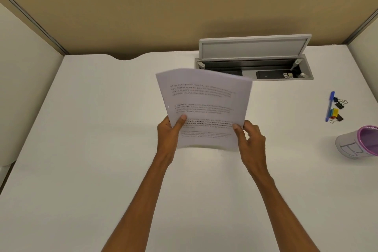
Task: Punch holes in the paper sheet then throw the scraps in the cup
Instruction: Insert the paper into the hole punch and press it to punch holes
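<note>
We are holding the paper sheet (204,104) up over the middle of the counter (81,139), printed side facing us. Our left hand (169,132) is pinching its lower left edge, thumb lying on the print. Our right hand (248,137) is pinching the lower right edge, thumb in front and fingers curled behind. The sheet's top is bowing a little. Near the counter's right edge, well apart from the sheet, the purple-rimmed cup (357,145) is sitting. Beyond it a blue pen (329,106) and binder clips (339,103) are lying together. At the back edge a cable hatch (253,49) is standing open.
</note>
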